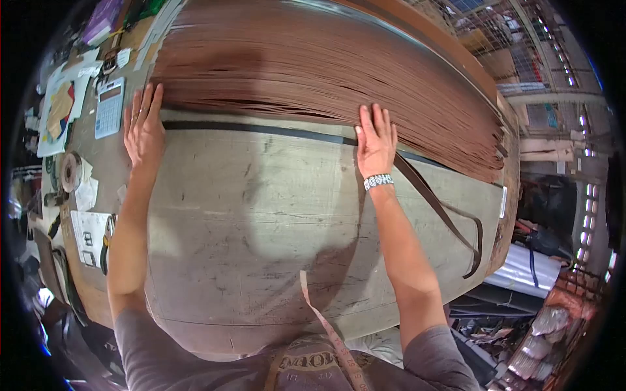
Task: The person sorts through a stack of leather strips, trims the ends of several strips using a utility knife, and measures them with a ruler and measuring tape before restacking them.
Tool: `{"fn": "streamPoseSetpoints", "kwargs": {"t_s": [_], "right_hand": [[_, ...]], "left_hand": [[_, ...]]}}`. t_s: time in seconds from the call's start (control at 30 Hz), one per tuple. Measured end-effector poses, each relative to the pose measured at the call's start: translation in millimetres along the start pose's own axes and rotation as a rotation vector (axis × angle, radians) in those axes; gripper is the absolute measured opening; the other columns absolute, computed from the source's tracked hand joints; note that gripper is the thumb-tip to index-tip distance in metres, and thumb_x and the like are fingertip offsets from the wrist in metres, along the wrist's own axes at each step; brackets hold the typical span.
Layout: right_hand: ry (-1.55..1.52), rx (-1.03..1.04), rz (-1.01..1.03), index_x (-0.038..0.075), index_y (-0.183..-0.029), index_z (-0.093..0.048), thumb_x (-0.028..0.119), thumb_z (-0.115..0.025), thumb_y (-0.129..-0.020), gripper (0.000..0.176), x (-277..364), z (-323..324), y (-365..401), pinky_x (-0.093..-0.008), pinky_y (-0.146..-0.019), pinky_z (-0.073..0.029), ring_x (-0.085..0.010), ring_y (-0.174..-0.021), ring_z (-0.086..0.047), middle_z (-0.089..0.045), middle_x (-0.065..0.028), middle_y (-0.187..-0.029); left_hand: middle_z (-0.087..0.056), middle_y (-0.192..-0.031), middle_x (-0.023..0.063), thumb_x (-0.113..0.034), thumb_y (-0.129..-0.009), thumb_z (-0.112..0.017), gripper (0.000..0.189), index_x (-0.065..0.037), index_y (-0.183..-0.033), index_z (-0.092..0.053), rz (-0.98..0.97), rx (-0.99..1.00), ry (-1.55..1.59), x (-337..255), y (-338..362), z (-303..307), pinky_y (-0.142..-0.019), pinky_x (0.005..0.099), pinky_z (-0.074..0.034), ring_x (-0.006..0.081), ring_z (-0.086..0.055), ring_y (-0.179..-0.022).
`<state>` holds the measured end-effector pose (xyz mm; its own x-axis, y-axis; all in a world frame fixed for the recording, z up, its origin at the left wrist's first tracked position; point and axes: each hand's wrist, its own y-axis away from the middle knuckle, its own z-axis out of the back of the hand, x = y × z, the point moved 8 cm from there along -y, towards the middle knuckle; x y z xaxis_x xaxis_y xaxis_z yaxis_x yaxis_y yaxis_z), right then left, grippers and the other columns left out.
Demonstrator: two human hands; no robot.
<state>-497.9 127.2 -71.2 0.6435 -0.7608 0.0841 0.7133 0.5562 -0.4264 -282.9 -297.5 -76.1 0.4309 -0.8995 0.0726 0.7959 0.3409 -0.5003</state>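
Observation:
A wide stack of thin brown leather-like strips (306, 72) lies across the far half of the work table. Along its near edge runs a straight dark strip (261, 129). My left hand (145, 133) lies flat at the strip's left end, fingers stretched away from me. Farther right, my right hand (376, 143) rests over the dark strip, its fingers extended and touching the stack's near edge. From beside my right hand a loose dark brown strap (433, 199) trails right and curls back on the board. Whatever is under my palms is hidden.
A pale, scuffed board (261, 260) covers the near table. At left are a calculator (109, 107), a spool (70, 171), papers (91, 228) and a yellow-handled tool (105, 251). A measuring tape (323, 319) hangs down my front. Wrapped bundles (548, 326) fill the lower right.

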Motion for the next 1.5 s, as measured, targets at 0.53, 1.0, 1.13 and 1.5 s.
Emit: {"fn": "streamPoseSetpoints", "kwargs": {"t_s": [0.53,1.0,1.13,1.5], "right_hand": [[-0.020,0.130,0.098,0.029,-0.159,-0.036,0.001,-0.057,-0.091,0.076,-41,-1,9,-0.0504,-0.124,-0.029,-0.0278,-0.152,-0.035,-0.036,-0.0056,-0.165],[0.236,0.218,0.080,0.028,-0.160,-0.033,0.017,-0.055,-0.102,0.064,-396,74,110,-0.0477,-0.122,-0.031,-0.0260,-0.151,-0.035,-0.036,-0.0031,-0.165],[0.340,0.349,-0.098,0.032,-0.162,-0.028,0.029,-0.049,-0.107,0.059,-510,96,138,-0.0465,-0.125,-0.027,-0.0241,-0.153,-0.032,-0.030,-0.0014,-0.168],[0.438,0.308,0.044,0.036,-0.161,-0.029,0.035,-0.051,-0.106,0.060,-619,107,142,-0.0462,-0.123,-0.031,-0.0217,-0.151,-0.035,-0.031,0.0041,-0.168]], "left_hand": [[-0.022,-0.170,0.0026,-0.026,-0.106,-0.052,0.058,-0.027,-0.161,-0.034,-0.173,0.138,0.238,-268,-25,4,-0.126,0.0575,-0.019,0.0311,-0.014,-0.158],[-0.026,-0.170,0.0037,-0.031,-0.110,-0.040,0.053,-0.023,-0.162,-0.034,-0.229,0.115,0.173,-267,-27,-12,-0.126,0.0558,-0.011,0.0306,-0.018,-0.158],[-0.025,-0.170,0.0032,-0.035,-0.111,-0.033,0.053,-0.023,-0.163,-0.033,-0.192,0.178,0.102,-271,-30,-6,-0.126,0.0553,-0.010,0.0296,-0.017,-0.158],[-0.026,-0.170,0.0059,-0.034,-0.111,-0.032,0.054,-0.019,-0.163,-0.030,-0.215,0.208,0.056,-271,-31,-13,-0.126,0.0557,-0.012,0.0312,-0.017,-0.158]]}}
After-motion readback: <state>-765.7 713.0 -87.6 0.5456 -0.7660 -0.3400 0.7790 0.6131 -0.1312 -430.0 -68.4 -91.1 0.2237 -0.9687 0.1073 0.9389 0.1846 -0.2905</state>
